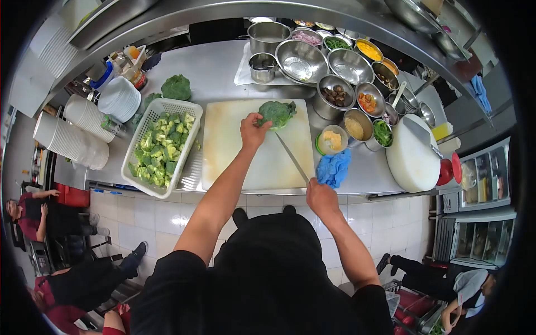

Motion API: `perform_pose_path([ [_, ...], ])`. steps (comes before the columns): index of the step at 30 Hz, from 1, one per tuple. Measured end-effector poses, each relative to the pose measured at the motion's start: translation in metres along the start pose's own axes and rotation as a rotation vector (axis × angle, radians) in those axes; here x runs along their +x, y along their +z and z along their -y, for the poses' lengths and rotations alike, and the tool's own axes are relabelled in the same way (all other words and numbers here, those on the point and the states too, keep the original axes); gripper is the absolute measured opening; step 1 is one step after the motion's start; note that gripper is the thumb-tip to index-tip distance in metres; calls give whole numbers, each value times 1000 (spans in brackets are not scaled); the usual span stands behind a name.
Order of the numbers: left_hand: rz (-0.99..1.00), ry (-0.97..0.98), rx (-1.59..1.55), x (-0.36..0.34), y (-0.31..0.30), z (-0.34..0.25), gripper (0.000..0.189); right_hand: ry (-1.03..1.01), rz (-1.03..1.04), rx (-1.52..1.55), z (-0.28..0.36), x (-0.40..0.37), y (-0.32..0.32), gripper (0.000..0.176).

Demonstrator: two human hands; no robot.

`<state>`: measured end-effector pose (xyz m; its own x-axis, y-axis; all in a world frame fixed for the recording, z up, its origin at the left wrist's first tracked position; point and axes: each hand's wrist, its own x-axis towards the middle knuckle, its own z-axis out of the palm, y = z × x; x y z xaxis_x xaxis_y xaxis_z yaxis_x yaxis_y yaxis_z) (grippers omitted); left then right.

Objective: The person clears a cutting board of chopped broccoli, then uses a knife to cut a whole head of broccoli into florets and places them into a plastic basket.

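Observation:
A head of broccoli (282, 114) lies on the far part of the white cutting board (234, 162). My left hand (254, 132) grips its left side, fingers curled against it. In my right hand (322, 199) is a knife (291, 156), fist closed round the handle. Its blade points away and to the left, the tip close to the near side of the broccoli. Left of the board, a white plastic basket (126, 164) holds many cut broccoli florets (159, 148). Another whole broccoli head (176, 87) rests behind the basket.
Steel bowls (302, 61) and filled containers crowd the back right. A blue cloth (333, 168) and a small tub (331, 140) sit right of the board, a round white block (412, 159) farther right. Stacked plates (119, 96) stand left. A steel shelf (251, 11) crosses above; other people are behind.

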<state>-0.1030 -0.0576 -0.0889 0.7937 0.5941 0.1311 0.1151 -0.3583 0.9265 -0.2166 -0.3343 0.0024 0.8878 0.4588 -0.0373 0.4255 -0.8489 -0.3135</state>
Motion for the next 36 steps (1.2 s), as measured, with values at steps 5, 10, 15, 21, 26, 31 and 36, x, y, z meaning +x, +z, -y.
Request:
perform_pose_path([
  [5,-30,89,-113,-7,3,15,36,-95,3,-158,-14,27,-7,11],
  [10,-45,86,-148,-10,4,7,35,-183,17,-234,-24,51,-17,12],
  [15,-27,102,-171,-12,2,11,38,-197,131,-324,-33,73,-21,16],
  [21,10,22,-209,-13,-1,10,43,-136,386,-165,-45,95,0,21],
  [26,66,37,-213,-15,-3,6,45,-75,398,-63,-36,93,7,23],
  [31,242,-22,-215,-20,-36,15,49,-16,433,-5,-40,64,9,24],
  [36,270,-151,-296,-55,-73,32,46,-10,362,44,-3,-13,1,29],
])
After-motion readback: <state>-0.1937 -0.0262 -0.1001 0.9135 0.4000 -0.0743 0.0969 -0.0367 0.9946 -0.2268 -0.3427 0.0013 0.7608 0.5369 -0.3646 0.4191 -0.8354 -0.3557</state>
